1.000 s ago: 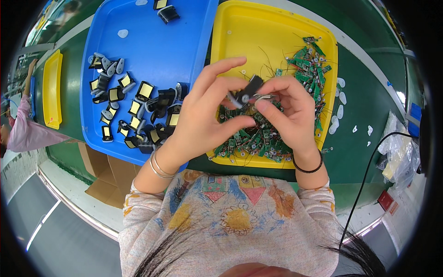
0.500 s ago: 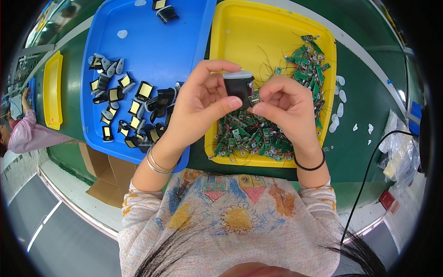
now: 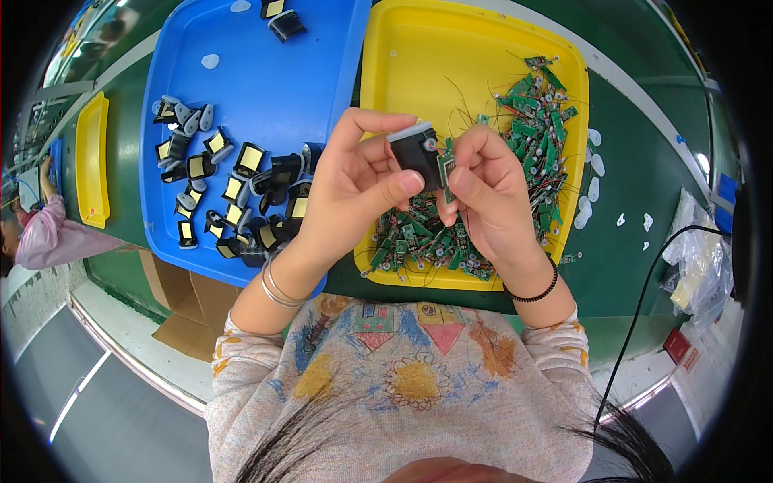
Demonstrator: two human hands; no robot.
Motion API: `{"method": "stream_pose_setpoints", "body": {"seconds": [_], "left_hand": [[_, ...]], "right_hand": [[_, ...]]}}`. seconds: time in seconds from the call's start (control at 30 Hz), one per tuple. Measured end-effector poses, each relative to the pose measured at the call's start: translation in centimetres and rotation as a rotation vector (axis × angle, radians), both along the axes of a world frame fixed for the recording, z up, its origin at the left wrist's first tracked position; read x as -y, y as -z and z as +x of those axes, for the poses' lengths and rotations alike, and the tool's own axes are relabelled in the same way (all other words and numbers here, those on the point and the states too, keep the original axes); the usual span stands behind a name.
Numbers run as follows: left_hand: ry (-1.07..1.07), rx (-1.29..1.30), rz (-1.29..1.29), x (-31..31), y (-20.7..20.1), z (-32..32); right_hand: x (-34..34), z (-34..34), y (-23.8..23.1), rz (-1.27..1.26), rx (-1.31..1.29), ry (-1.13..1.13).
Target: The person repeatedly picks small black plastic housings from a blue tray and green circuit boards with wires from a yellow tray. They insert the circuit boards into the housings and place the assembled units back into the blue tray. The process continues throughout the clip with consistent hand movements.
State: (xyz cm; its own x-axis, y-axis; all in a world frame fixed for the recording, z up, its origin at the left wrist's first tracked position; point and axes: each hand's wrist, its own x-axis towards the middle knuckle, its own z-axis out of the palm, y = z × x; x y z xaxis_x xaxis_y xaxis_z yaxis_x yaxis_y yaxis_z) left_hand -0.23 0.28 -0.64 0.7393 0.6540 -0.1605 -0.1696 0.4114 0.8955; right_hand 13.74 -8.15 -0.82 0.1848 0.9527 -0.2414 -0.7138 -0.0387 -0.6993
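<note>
In my left hand (image 3: 366,173) is a small black plastic housing (image 3: 413,157) with a grey rim, gripped between thumb and fingers and tilted. My right hand (image 3: 487,181) pinches a small green circuit board (image 3: 447,173) by its edge, close against the housing's right side. Whether the board has entered the housing I cannot tell. Both hands are above the near part of a yellow tray (image 3: 411,32), where many similar green boards with thin wires (image 3: 419,241) lie heaped along the near and right sides.
A blue tray (image 3: 266,72) on the left holds several black housings with pale yellow pads (image 3: 251,157). Grey-white oval pieces (image 3: 593,189) lie right of the yellow tray, near a clear plastic bag (image 3: 699,258) and a black cable (image 3: 644,314). Far left, another person in pink (image 3: 56,229) sits beside a narrow yellow tray (image 3: 93,161).
The housing has tilted within my left hand. My right hand has turned, and the green board now stands upright beside the housing, showing more of its face.
</note>
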Motion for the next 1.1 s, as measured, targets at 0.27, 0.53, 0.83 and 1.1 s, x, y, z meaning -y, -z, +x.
{"method": "stream_pose_setpoints", "body": {"seconds": [0.27,0.53,0.83,1.1], "left_hand": [[-0.017,0.075,0.034,0.6,-0.4,0.2],[0.026,-0.105,0.414,0.3,-0.2,-0.4],[0.103,-0.239,0.622,-0.6,-0.6,-0.5],[0.054,-0.169,0.622,-0.7,-0.4,-0.4]], "right_hand": [[0.0,0.3,-0.1,0.057,0.059,-0.026],[0.0,0.8,-0.4,0.005,0.142,-0.101],[0.0,0.7,-0.8,-0.056,0.357,-0.091],[0.0,-0.4,-0.7,0.144,1.25,0.128]]}}
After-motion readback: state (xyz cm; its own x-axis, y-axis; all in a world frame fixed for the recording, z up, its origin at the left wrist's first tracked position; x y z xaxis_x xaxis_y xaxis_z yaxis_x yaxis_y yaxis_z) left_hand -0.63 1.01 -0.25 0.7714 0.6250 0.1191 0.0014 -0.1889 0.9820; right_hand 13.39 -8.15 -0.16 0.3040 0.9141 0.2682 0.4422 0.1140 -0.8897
